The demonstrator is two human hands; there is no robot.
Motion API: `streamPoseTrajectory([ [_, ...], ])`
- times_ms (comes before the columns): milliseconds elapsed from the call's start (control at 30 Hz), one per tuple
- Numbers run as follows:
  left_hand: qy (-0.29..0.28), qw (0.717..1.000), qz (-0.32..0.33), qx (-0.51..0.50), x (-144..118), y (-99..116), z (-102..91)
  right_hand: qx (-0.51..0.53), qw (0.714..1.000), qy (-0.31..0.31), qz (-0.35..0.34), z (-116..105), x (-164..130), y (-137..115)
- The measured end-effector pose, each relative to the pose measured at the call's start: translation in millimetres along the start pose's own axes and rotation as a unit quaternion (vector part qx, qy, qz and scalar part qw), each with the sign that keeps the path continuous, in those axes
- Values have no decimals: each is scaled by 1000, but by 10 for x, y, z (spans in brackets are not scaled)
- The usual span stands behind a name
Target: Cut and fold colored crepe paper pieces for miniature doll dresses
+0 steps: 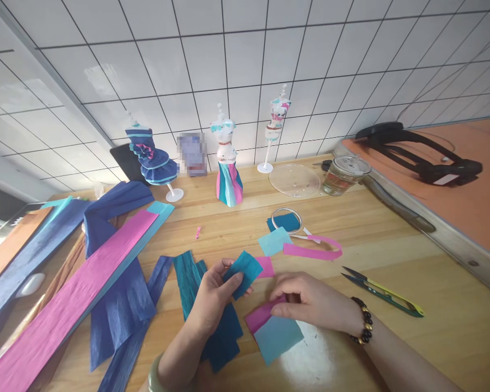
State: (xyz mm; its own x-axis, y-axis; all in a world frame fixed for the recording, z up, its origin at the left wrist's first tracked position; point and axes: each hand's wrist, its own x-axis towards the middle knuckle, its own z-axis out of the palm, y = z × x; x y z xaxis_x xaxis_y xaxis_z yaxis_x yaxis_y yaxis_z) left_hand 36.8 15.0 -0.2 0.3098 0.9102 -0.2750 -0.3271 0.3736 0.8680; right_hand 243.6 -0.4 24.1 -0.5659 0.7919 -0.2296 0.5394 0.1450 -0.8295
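While my left hand (212, 296) pinches one teal paper square (242, 272) and my right hand (310, 302) presses one pink-and-blue piece (275, 332), I count three mannequins (228, 158), one scissors (381, 291); wooden tabletop (392, 234), tiled wall (228, 65).

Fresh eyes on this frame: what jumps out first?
The long pink crepe paper strip running diagonally across the wooden table at left, over dark blue crepe sheets. Along the tiled wall at the back stand three small mannequin stands, the middle one in a pink-and-teal striped paper skirt. Up close, the left hand holds a teal paper piece; the right hand presses on pink and light blue pieces.
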Motion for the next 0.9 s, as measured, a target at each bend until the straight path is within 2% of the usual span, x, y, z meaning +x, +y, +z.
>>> streamPoseTrajectory([
  [233,4,997,6,74,-1,3,20,-8,1000,-2,-25,13,14,17],
  [533,-3,995,8,97,-16,50,51,3,999,34,-31,1,9,51],
  [633,-7,995,12,101,-17,32,45,31,996,78,-1,12,6,50],
  [733,-11,992,27,127,-26,-15,35,102,985,138,35,42,10,31],
  [800,-9,984,39,175,-42,-46,36,153,973,164,45,74,18,22],
  [900,-8,954,77,290,-74,-65,45,180,963,194,48,133,41,25],
])
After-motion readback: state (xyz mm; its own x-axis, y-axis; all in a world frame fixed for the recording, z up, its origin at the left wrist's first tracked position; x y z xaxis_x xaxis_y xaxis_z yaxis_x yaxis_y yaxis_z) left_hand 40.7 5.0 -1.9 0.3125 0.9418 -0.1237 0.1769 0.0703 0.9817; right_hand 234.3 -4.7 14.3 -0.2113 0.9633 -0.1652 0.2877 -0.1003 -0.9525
